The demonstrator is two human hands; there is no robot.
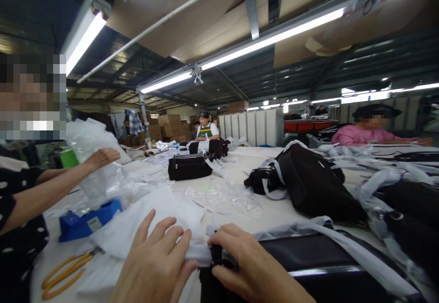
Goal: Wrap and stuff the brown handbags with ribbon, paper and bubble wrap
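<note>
My right hand point(245, 259) is closed, thumb and fingers pinching a small black strap piece point(216, 251) at the left end of a black bag. That bag point(302, 252) lies in front of me, with a silver zip across it and a strap in whitish wrapping. My left hand point(156, 255) is open, fingers apart, over white sheets point(151, 207) just left of the strap piece. Its thumb reaches near the bag's edge; whether it touches is unclear. Most of the bag's left end is hidden by my hands.
Yellow-handled scissors point(66, 268) and a blue tape dispenser point(89, 220) lie at left. Black bags point(308, 179) crowd the right; another point(190, 166) stands ahead. Clear plastic point(226, 195) covers mid-table. A co-worker's hand point(103, 156) handles plastic bags at left; other people sit farther off.
</note>
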